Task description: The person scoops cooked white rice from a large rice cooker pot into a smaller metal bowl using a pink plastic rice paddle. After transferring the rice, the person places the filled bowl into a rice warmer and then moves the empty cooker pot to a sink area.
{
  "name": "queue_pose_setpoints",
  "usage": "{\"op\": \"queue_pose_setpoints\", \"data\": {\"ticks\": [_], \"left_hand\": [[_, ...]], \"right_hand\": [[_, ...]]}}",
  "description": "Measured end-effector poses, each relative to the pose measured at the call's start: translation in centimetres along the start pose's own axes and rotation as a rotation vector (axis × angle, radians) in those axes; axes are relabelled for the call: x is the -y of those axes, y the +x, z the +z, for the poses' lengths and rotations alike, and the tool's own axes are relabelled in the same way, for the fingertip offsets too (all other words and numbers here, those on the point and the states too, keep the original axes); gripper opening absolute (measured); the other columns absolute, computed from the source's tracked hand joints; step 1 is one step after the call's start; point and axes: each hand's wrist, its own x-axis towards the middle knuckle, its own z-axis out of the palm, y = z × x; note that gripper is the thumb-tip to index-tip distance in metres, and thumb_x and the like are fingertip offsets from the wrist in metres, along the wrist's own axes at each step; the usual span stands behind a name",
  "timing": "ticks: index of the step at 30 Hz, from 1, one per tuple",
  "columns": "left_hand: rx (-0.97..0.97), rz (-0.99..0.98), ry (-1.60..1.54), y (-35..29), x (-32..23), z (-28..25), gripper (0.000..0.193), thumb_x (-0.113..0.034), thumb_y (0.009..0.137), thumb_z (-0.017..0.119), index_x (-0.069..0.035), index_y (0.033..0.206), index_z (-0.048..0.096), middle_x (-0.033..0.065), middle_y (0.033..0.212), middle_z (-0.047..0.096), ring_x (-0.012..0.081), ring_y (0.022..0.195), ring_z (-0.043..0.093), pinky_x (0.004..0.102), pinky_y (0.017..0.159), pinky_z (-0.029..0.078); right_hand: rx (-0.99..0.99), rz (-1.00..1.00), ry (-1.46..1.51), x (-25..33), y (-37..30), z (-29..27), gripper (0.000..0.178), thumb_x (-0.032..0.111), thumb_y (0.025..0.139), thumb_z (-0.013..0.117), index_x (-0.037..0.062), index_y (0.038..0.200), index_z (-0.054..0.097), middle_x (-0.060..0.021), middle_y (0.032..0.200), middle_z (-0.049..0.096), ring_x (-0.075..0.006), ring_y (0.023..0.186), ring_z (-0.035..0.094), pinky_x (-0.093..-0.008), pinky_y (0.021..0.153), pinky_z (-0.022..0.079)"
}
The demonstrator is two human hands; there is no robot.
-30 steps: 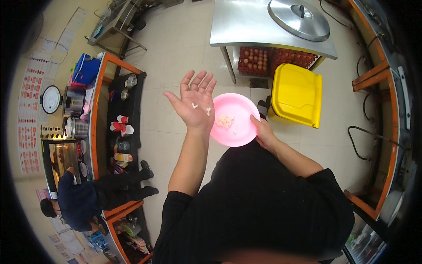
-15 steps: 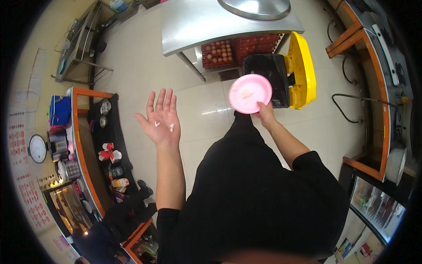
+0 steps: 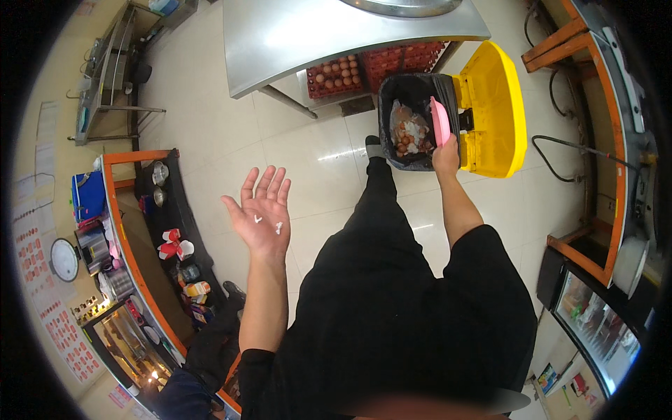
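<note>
Over the black-lined bin (image 3: 409,105) with the open yellow hinged lid (image 3: 493,105), the right hand (image 3: 445,155) is grasping a round pink plastic plate (image 3: 440,120) by its lower rim. The plate is standing nearly on edge, tipped toward the bin's opening, so it is rising just above the fingers and hanging against the bin's right inner side. Broken brown eggshells (image 3: 408,133) are lying inside the bin liner, just left of the plate.

Off to the left, well apart from the bin, the left hand (image 3: 262,213) is hovering palm-up with its fingers spread and released, holding nothing; two small white scraps (image 3: 268,222) are sticking to the palm.

Beyond the bin, a stainless steel table (image 3: 336,35) is spanning the top of the view, with red trays of brown eggs (image 3: 336,75) sitting on the floor beneath it. Along the left, an orange-edged counter (image 3: 133,245) is carrying cups and small containers, and a blue box (image 3: 87,196) is resting near its far end. The floor of pale glossy tiles (image 3: 308,161) is lying beneath everything.
</note>
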Motion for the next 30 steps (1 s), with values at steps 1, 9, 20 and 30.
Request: {"op": "queue_pose_setpoints", "data": {"ticks": [1,9,20,30], "left_hand": [[0.015,-0.007,-0.009,0.2,0.2,0.2,0.081,-0.065,0.104,0.028,0.004,0.147,0.031,0.0319,0.146,0.037,0.0470,0.142,0.036,0.0538,0.122,0.027],[0.088,-0.051,-0.136,0.8,1.0,2.3,0.080,-0.066,0.103,0.027,0.003,0.142,0.037,0.0309,0.145,0.039,0.0462,0.138,0.040,0.0536,0.120,0.030],[0.785,1.067,1.800,-3.7,5.9,7.2,0.075,-0.055,0.090,0.058,-0.031,0.158,0.036,0.0220,0.166,0.017,0.0452,0.153,0.010,0.0652,0.121,0.002],[0.381,1.056,0.785,-8.9,1.4,9.6,0.081,-0.065,0.102,0.019,0.000,0.145,0.042,0.0199,0.148,0.040,0.0364,0.144,0.029,0.0530,0.122,0.011]], "right_hand": [[0.166,0.084,-0.115,-0.3,-0.2,-0.1,0.035,0.013,0.095,0.057,0.0033,0.127,0.048,-0.0264,0.123,0.061,-0.0452,0.115,0.062,-0.0541,0.095,0.051],[0.157,0.351,0.713,2.1,-0.8,-1.9,0.045,0.011,0.093,0.047,-0.0065,0.134,0.048,-0.0261,0.121,0.064,-0.0375,0.094,0.072,-0.0478,0.075,0.064],[1.075,0.358,1.379,15.2,-20.2,-15.7,0.040,0.018,0.103,0.051,-0.0068,0.134,0.049,-0.0218,0.120,0.064,-0.0327,0.102,0.071,-0.0466,0.083,0.063],[0.872,0.416,1.483,12.5,-21.0,-24.3,0.059,0.037,0.106,0.052,-0.0030,0.147,0.038,-0.0179,0.139,0.057,-0.0269,0.123,0.062,-0.0429,0.102,0.054]]}}
